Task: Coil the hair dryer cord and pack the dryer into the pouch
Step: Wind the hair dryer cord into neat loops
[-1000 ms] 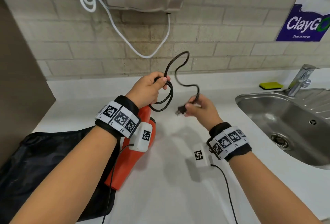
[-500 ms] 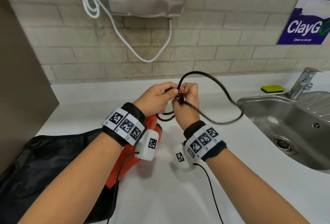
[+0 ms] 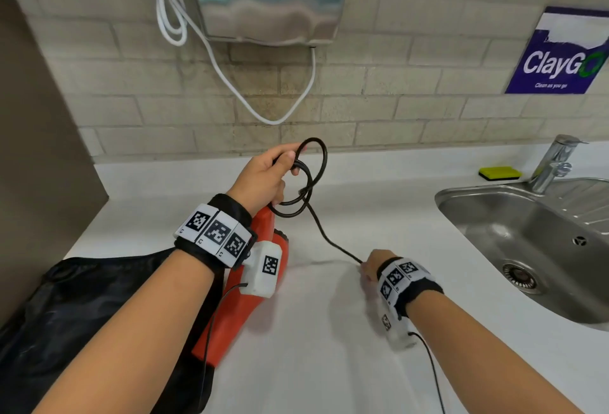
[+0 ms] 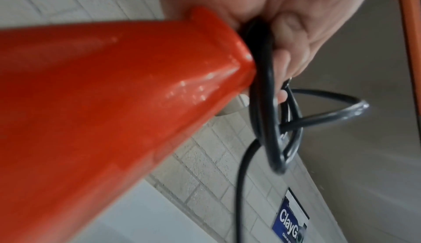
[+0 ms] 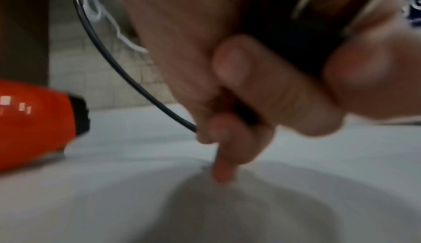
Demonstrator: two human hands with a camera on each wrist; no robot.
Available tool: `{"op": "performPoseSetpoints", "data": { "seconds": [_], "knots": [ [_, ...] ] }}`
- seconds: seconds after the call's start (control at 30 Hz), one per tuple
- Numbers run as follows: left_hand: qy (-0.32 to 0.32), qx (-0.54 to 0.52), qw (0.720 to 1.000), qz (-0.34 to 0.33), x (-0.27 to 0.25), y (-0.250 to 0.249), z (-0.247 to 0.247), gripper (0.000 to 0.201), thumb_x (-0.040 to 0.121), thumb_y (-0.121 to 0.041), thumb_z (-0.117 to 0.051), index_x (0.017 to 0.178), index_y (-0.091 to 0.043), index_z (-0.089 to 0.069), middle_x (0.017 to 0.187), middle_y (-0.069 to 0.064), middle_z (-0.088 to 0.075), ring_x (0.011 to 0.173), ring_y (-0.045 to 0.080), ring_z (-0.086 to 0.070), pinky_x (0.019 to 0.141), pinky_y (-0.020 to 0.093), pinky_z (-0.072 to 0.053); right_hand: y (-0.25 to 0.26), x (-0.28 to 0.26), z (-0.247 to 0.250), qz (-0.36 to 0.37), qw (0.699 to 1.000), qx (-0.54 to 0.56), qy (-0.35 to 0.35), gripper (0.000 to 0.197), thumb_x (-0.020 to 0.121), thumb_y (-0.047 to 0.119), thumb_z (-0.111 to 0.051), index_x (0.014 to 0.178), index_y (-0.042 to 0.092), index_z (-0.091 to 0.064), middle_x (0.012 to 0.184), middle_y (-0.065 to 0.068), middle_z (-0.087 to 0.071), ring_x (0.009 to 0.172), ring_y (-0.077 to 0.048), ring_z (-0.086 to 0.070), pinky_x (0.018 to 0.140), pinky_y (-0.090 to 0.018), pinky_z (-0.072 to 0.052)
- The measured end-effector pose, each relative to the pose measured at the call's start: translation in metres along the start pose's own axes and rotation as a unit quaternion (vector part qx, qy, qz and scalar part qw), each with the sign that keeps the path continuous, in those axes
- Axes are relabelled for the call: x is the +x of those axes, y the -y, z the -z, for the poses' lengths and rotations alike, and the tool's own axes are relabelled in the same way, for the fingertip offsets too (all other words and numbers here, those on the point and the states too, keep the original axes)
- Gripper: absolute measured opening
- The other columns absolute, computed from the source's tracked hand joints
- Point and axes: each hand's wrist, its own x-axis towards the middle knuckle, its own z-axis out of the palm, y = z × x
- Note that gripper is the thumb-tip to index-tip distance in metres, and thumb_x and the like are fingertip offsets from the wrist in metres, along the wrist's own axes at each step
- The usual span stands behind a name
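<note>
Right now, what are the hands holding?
Left hand grips the thin black cord's coiled loops. Right hand pinches the cord's free end.

Left hand [image 3: 263, 176] raised ahead, fingers curled around loops of cord [image 3: 304, 179]. Right hand [image 3: 374, 265] low near the surface [image 3: 329, 347], fingers pinched on the cord's far end, wrist bent downward. Both forearms bare, reaching forward, marker bands on the wrists.

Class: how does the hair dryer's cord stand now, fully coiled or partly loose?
Partly loose. The left hand holds a few loops of the cord, but a straight stretch still runs down to the right hand.
</note>
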Motion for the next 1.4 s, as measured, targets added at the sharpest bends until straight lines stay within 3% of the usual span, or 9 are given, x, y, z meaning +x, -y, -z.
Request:
{"op": "performPoseSetpoints", "data": {
  "seconds": [0.17, 0.33, 0.43, 0.7, 0.9, 1.03, 1.17, 1.23, 1.4],
  "knots": [
    [-0.01, 0.004, 1.0, 0.001, 0.001, 0.001, 0.005, 0.028, 0.099, -0.021, -0.034, 0.114, -0.015, -0.057, 0.072, -0.002, -0.044, 0.031, 0.003, -0.028, 0.036, 0.016, -0.029, 0.014, 0.0, 0.017, 0.085, 0.971, 0.19, -0.12, 0.03, 0.095, 0.02, -0.039, 0.11, 0.007, -0.061, 0.113, -0.013, -0.064, 0.107, -0.027, -0.058, 0.096, -0.035, -0.045],
    [0.001, 0.019, 1.0, 0.0, 0.002, 0.001, 0.0, 0.024, 0.099, -0.023, -0.035, 0.102, -0.014, -0.057, 0.071, -0.001, -0.045, 0.03, 0.004, -0.029, 0.035, 0.016, -0.03, 0.063, -0.068, 0.084, 0.289, 0.729, 0.541, -0.302, 0.027, 0.099, 0.019, -0.032, 0.099, 0.016, -0.059, 0.074, 0.007, -0.053, 0.061, -0.008, -0.049, 0.052, -0.008, -0.039],
    [0.015, 0.029, 0.999, -0.001, 0.002, 0.001, -0.005, 0.022, 0.099, -0.023, -0.035, 0.095, -0.019, -0.056, 0.071, 0.0, -0.046, 0.03, 0.005, -0.03, 0.035, 0.017, -0.029, 0.079, -0.093, 0.11, 0.336, 0.672, 0.59, -0.297, 0.023, 0.096, 0.015, -0.039, 0.084, 0.023, -0.056, 0.072, 0.007, -0.053, 0.055, -0.006, -0.049, 0.048, -0.011, -0.037],
    [0.01, 0.027, 0.999, 0.016, 0.002, -0.001, -0.011, 0.026, 0.099, -0.024, -0.032, 0.085, -0.021, -0.054, 0.065, -0.003, -0.051, 0.028, 0.004, -0.032, 0.035, 0.018, -0.03, 0.087, -0.082, 0.09, 0.346, 0.707, 0.548, -0.282, 0.032, 0.077, 0.001, -0.066, 0.063, 0.022, -0.047, 0.067, 0.003, -0.054, 0.069, -0.012, -0.052, 0.065, -0.024, -0.044],
    [0.038, 0.02, 0.999, -0.003, 0.0, -0.003, -0.014, 0.019, 0.097, -0.024, -0.04, 0.085, -0.021, -0.054, 0.062, -0.002, -0.048, 0.03, 0.006, -0.032, 0.036, 0.021, -0.028, 0.08, -0.072, 0.084, 0.379, 0.754, 0.474, -0.25, 0.027, 0.088, 0.013, -0.056, 0.113, 0.014, -0.045, 0.105, 0.007, -0.055, 0.099, -0.006, -0.054, 0.091, -0.023, -0.044],
    [0.051, 0.039, 0.998, -0.027, -0.003, 0.0, -0.011, 0.012, 0.093, -0.016, -0.05, 0.084, -0.023, -0.054, 0.043, -0.009, -0.045, 0.032, 0.007, -0.032, 0.036, 0.023, -0.028, 0.073, -0.065, 0.079, 0.38, 0.812, 0.403, -0.183, 0.022, 0.096, 0.026, -0.041, 0.106, 0.011, -0.054, 0.087, -0.003, -0.059, 0.077, -0.015, -0.057, 0.077, -0.033, -0.048],
    [0.034, 0.029, 0.999, -0.019, -0.003, 0.0, -0.005, 0.015, 0.092, -0.009, -0.05, 0.087, -0.023, -0.054, 0.051, -0.005, -0.043, 0.032, 0.007, -0.031, 0.036, 0.021, -0.029, 0.064, -0.055, 0.071, 0.375, 0.82, 0.409, -0.142, 0.04, 0.097, 0.032, -0.031, 0.101, 0.006, -0.061, 0.094, 0.003, -0.059, 0.085, -0.001, -0.053, 0.08, -0.014, -0.039],
    [0.029, 0.013, 0.999, -0.012, -0.003, -0.001, -0.001, 0.016, 0.092, -0.007, -0.048, 0.086, -0.022, -0.053, 0.054, -0.002, -0.044, 0.03, 0.005, -0.031, 0.034, 0.018, -0.028, 0.062, -0.053, 0.073, 0.384, 0.798, 0.438, -0.155, 0.035, 0.089, 0.035, -0.029, 0.084, 0.015, -0.057, 0.084, 0.008, -0.055, 0.077, 0.011, -0.048, 0.074, -0.005, -0.035],
    [0.03, 0.014, 0.999, -0.018, -0.006, -0.004, 0.001, 0.014, 0.095, -0.017, -0.044, 0.083, -0.018, -0.05, 0.069, 0.0, -0.047, 0.029, 0.005, -0.032, 0.033, 0.016, -0.028, 0.062, -0.05, 0.095, 0.377, 0.821, 0.343, -0.258, 0.024, 0.085, 0.028, -0.029, 0.069, 0.015, -0.042, 0.064, 0.009, -0.039, 0.063, -0.006, -0.039, 0.06, -0.011, -0.033]
  ]
}}
